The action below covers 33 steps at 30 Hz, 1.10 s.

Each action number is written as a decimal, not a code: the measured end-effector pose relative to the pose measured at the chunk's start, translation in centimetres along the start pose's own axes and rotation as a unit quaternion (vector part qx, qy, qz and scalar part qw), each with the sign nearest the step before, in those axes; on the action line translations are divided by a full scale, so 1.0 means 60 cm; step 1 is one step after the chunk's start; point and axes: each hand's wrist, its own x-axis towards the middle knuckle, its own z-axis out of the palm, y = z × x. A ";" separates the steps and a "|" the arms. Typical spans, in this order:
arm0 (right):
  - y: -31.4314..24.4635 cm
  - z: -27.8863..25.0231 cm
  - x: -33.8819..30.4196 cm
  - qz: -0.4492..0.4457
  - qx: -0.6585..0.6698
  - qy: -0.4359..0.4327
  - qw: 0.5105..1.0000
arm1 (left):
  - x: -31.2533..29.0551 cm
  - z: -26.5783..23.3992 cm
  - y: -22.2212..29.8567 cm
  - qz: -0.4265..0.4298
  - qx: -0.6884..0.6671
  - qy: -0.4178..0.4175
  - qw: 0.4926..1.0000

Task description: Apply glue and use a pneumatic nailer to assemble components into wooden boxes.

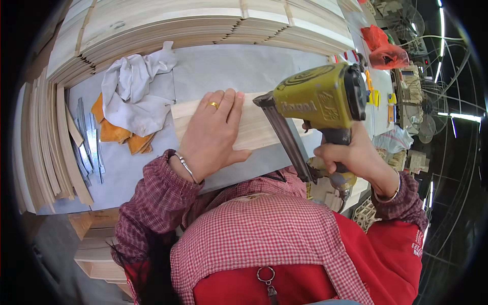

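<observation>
Four left fingers (235, 109) outstretched, flat on pale board (256, 124), right fingers (329, 152) curled round green nail gun (317, 99)

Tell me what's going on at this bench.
The person's left grip lies on a pale wooden board, while the right grip holds an olive-green fastening gun. Its nose is near the board's far edge; whether they touch is unclear. A white cloth lies over orange material to the left, and stacked boards stand beyond.
</observation>
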 end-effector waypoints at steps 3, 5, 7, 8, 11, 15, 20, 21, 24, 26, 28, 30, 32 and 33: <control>-0.020 0.002 0.018 0.010 -0.013 -0.006 1.000 | -0.003 0.001 -0.001 0.006 -0.006 0.004 1.000; -0.026 0.003 0.026 0.015 -0.019 -0.010 1.000 | -0.003 0.001 -0.002 0.006 -0.010 0.005 1.000; -0.026 0.001 0.030 0.014 -0.032 -0.010 0.999 | -0.002 0.000 -0.003 0.003 -0.014 0.002 1.000; -0.025 -0.001 0.031 0.013 -0.038 -0.010 0.999 | -0.001 -0.001 -0.003 0.003 -0.016 0.001 1.000; -0.025 0.002 0.032 0.014 -0.038 -0.006 0.999 | 0.002 -0.001 -0.003 0.003 -0.019 -0.004 1.000; -0.028 0.008 0.031 0.010 -0.026 -0.002 1.000 | 0.003 -0.003 -0.003 -0.001 -0.014 -0.010 1.000; -0.039 0.010 0.032 0.015 -0.043 -0.009 0.999 | -0.006 -0.001 -0.003 -0.007 -0.018 -0.010 1.000; -0.037 0.008 0.032 0.021 -0.056 -0.006 0.998 | -0.006 0.001 0.000 -0.009 -0.016 -0.014 1.000; -0.040 0.017 0.024 0.001 -0.035 0.007 0.999 | -0.033 0.020 0.025 -0.048 0.040 0.046 0.997; -0.052 0.018 0.026 -0.010 -0.068 0.002 0.998 | -0.053 0.027 0.035 -0.080 0.039 0.069 0.994; -0.064 0.026 0.025 -0.023 -0.106 0.009 0.994 | -0.075 0.031 0.046 -0.116 0.033 0.099 0.988; -0.079 0.036 0.024 -0.034 -0.134 0.015 0.990 | -0.085 0.037 0.047 -0.137 0.029 0.123 0.982; -0.110 0.048 0.023 -0.046 -0.203 0.024 0.978 | -0.089 0.044 0.044 -0.120 0.052 0.135 0.982; -0.125 0.054 0.026 -0.052 -0.236 0.028 0.970 | -0.089 0.046 0.043 -0.111 0.063 0.140 0.982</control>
